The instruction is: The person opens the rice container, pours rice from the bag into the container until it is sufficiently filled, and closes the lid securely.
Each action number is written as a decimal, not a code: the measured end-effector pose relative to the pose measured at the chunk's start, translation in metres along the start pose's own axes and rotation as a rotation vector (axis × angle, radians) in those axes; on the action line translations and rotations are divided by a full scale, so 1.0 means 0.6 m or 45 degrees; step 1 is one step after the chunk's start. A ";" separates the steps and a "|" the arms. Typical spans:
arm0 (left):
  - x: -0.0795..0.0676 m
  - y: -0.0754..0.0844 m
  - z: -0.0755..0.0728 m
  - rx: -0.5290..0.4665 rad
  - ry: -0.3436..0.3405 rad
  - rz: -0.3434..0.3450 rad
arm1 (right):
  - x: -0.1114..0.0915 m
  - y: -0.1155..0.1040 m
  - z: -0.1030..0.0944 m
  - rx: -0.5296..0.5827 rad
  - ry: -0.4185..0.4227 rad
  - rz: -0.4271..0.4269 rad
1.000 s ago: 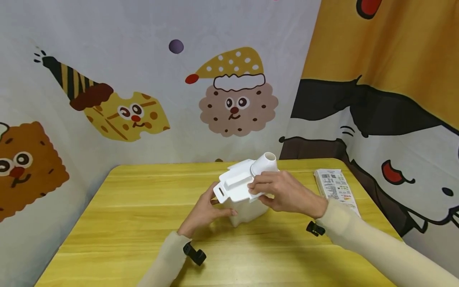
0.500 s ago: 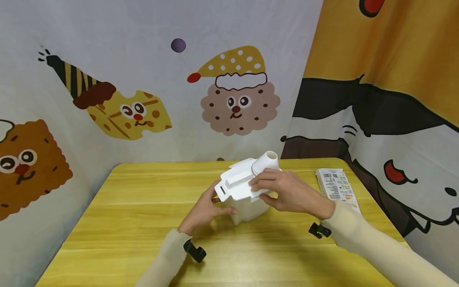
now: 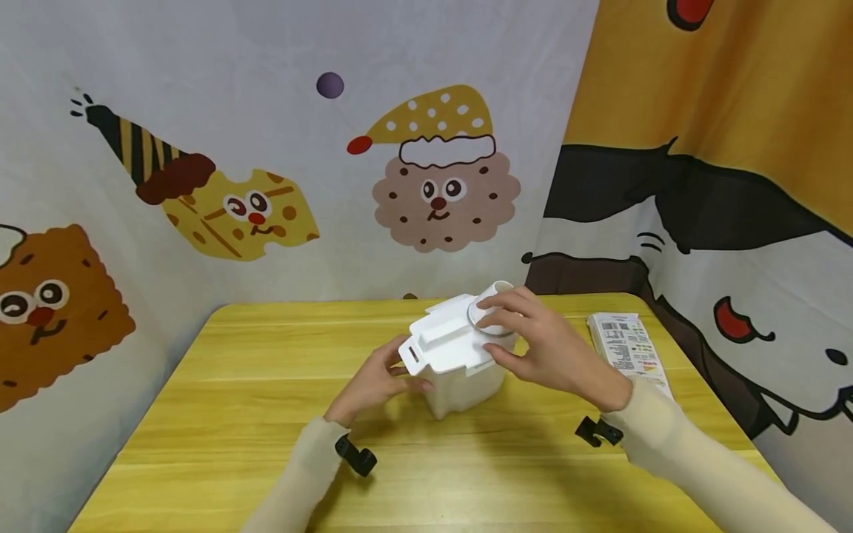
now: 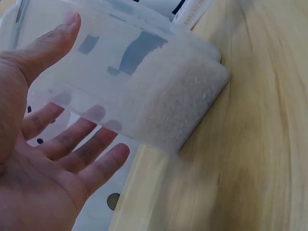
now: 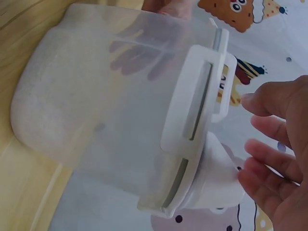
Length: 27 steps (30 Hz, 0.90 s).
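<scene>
A translucent container [image 4: 163, 91] with white grains inside stands on the table under a white lid [image 3: 443, 337]. A round white spout [image 5: 216, 178] rises from the lid's far right end. My left hand [image 3: 373, 381] is at the container's left side. In the left wrist view its thumb lies across one face, while its fairly straight fingers [image 4: 103, 166] reach the lower edge; firm contact cannot be made out. At the spout, my right hand [image 3: 543, 348] has its fingers spread and lightly bent. In the right wrist view its fingertips are close beside the spout.
A flat white printed package [image 3: 626, 348] lies at the right of the wooden table [image 3: 266, 414]. A curtain [image 3: 266, 66] with cartoon figures hangs behind the far edge. More patterned cloth hangs on the right.
My right hand has let go of the lid's near edge and moved up to the spout, its fingers spreading. My left hand has shifted slightly left and its thumb has drawn back a little.
</scene>
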<state>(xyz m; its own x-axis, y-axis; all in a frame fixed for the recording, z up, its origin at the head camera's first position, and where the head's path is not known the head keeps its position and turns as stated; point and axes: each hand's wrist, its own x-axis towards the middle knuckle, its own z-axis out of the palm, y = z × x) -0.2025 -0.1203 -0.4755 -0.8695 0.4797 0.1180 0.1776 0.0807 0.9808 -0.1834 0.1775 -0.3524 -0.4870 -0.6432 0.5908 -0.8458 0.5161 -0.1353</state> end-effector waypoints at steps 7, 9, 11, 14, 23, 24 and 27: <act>0.003 -0.006 -0.007 -0.011 -0.015 -0.027 | 0.002 0.013 -0.006 0.019 0.126 0.139; 0.003 -0.007 -0.007 -0.017 -0.012 -0.033 | 0.003 0.018 -0.005 0.027 0.130 0.231; 0.004 -0.008 -0.006 -0.020 -0.003 -0.039 | 0.003 0.023 -0.002 0.058 0.111 0.347; 0.005 -0.010 -0.004 -0.026 0.010 -0.048 | 0.002 0.029 0.001 0.130 0.061 0.535; 0.005 -0.008 0.001 -0.030 0.044 -0.068 | 0.005 0.038 0.002 0.258 0.048 0.657; 0.004 -0.008 0.002 -0.030 0.050 -0.067 | 0.005 0.038 0.001 0.262 0.047 0.651; 0.002 -0.005 0.005 -0.031 0.063 -0.067 | 0.006 0.043 0.002 0.273 0.042 0.638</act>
<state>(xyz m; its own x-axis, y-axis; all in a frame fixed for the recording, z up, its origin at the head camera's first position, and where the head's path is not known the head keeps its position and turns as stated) -0.2025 -0.1171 -0.4786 -0.8993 0.4312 0.0734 0.1206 0.0832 0.9892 -0.2070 0.1877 -0.3545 -0.8376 -0.3286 0.4365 -0.5392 0.6258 -0.5635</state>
